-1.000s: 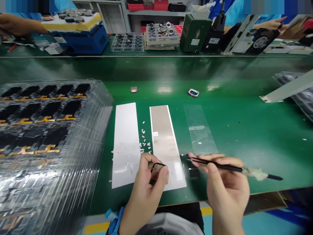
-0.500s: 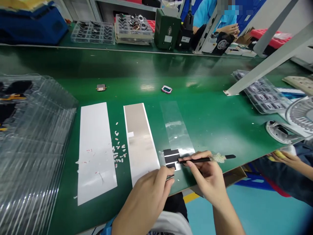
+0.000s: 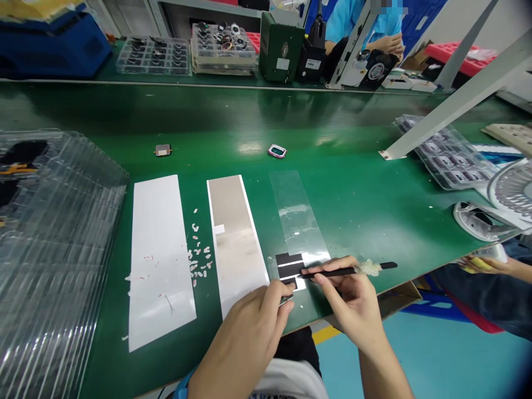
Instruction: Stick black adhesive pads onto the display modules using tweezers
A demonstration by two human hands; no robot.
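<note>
At the near edge of the green bench (image 3: pixel 357 221), right hand (image 3: pixel 353 302): fingers (image 3: pixel 332 275) pinch black tweezers (image 3: pixel 328 272), tips over black strips (image 3: pixel 288 266) on clear film (image 3: pixel 291 210). Left hand (image 3: pixel 245 338): fingertips (image 3: pixel 276 293) pinch a small metal piece (image 3: pixel 286 300), just beside a silver sheet (image 3: pixel 235 244). Beyond, white flecks (image 3: pixel 198 255) lie between it and a white sheet (image 3: pixel 160 260).
</note>
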